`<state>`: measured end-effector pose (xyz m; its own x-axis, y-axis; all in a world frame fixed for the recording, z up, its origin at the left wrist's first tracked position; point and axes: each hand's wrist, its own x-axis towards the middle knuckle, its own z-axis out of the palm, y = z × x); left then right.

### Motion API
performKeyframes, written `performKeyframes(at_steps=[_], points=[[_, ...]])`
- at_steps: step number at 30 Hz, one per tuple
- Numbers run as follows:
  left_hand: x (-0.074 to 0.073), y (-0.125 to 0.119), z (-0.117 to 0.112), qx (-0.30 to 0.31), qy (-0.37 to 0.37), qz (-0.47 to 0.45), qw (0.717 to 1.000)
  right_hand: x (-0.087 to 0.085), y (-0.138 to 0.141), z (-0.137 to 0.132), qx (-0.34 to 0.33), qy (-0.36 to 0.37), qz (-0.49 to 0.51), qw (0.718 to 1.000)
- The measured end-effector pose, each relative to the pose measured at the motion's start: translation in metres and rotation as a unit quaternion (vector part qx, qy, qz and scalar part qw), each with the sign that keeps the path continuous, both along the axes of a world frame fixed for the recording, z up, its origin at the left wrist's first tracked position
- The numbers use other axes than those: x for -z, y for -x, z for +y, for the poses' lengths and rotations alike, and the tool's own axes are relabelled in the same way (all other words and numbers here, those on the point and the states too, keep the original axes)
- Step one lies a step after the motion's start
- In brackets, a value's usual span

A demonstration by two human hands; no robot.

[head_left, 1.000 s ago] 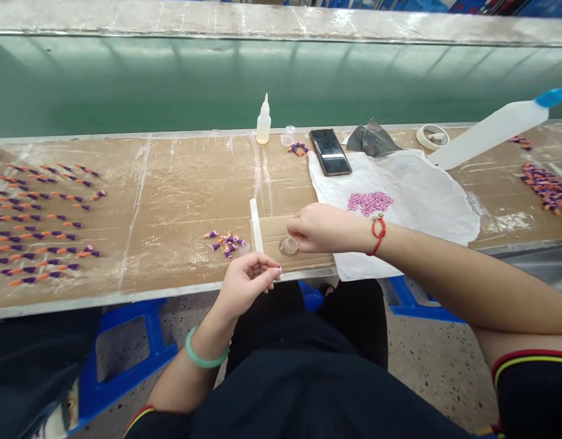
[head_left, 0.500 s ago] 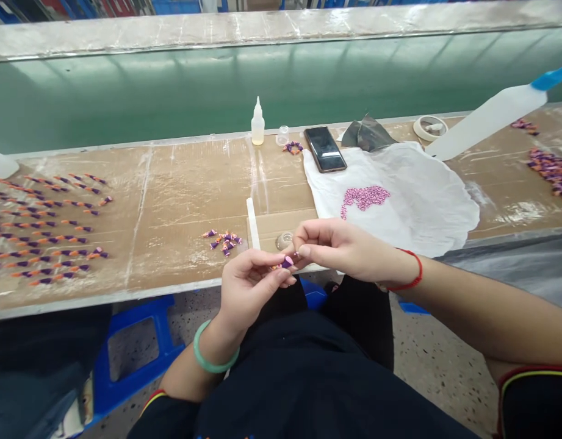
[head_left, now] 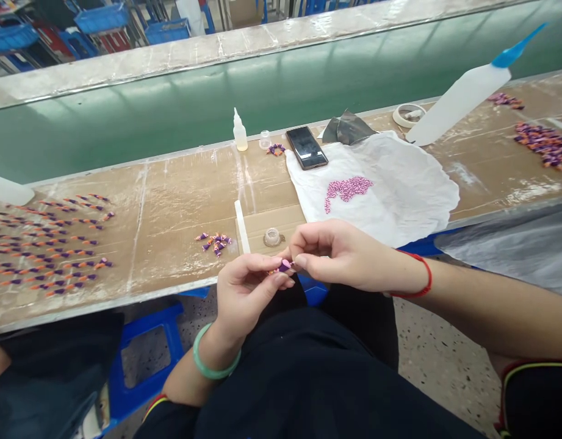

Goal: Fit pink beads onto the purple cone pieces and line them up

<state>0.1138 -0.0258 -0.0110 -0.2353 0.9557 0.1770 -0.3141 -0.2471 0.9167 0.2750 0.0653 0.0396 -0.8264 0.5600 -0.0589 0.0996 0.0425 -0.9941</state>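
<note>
My left hand (head_left: pixel 244 292) and my right hand (head_left: pixel 335 253) meet just in front of the table's near edge. Between their pinched fingertips sits a tiny purple and orange piece (head_left: pixel 284 266). A small clear round dish (head_left: pixel 272 236) stands on the cardboard just beyond my fingers, beside a white stick (head_left: pixel 241 227). A little cluster of purple and orange pieces (head_left: pixel 214 241) lies left of the stick. A heap of pink beads (head_left: pixel 347 189) rests on a white sheet (head_left: pixel 399 189) to the right.
Rows of purple and orange pieces (head_left: pixel 47 244) cover the table's left end. A small glue bottle (head_left: pixel 239 132), a phone (head_left: pixel 307 147), a tape roll (head_left: pixel 409 114) and a large squeeze bottle (head_left: pixel 464 97) stand at the back. Blue stools (head_left: pixel 143 353) sit under the table.
My right hand has left the clear dish and come back to meet my left hand at the table edge, with the small piece now pinched between them. The view has tilted.
</note>
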Motion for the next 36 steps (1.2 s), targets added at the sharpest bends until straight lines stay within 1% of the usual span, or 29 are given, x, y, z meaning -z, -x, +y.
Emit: performKeyframes(at_steps=[4, 8, 10, 14, 18, 25, 29, 33, 36], points=[[-0.004, -0.004, 0.001, -0.005, -0.004, 0.014, 1.0, 0.0, -0.004, -0.001, 0.003, -0.017, -0.007, 1.0], [-0.005, -0.006, 0.001, -0.007, -0.011, 0.022, 1.0, -0.002, -0.007, -0.003, 0.009, -0.04, -0.024, 0.999], [-0.004, -0.006, 0.001, -0.011, -0.018, 0.031, 0.999, -0.004, -0.007, -0.004, 0.012, -0.064, -0.027, 0.997], [-0.003, -0.005, 0.001, -0.026, -0.038, 0.048, 0.998, -0.008, -0.006, -0.007, 0.023, -0.136, -0.023, 0.99], [-0.004, -0.005, 0.0, -0.04, -0.028, 0.066, 0.997, -0.008, -0.005, -0.009, 0.034, -0.191, -0.012, 0.981], [-0.002, -0.005, 0.0, -0.019, -0.033, 0.045, 0.998, -0.005, -0.007, -0.011, 0.031, -0.252, -0.013, 0.967], [-0.003, -0.004, 0.001, 0.002, -0.055, 0.038, 0.998, -0.005, -0.008, -0.013, 0.034, -0.293, -0.002, 0.956], [-0.003, -0.002, 0.002, 0.003, -0.077, 0.074, 0.994, -0.006, -0.008, -0.015, 0.036, -0.318, 0.005, 0.947], [-0.002, 0.001, 0.003, -0.013, -0.116, 0.133, 0.984, -0.008, -0.009, -0.016, 0.04, -0.339, 0.012, 0.94]])
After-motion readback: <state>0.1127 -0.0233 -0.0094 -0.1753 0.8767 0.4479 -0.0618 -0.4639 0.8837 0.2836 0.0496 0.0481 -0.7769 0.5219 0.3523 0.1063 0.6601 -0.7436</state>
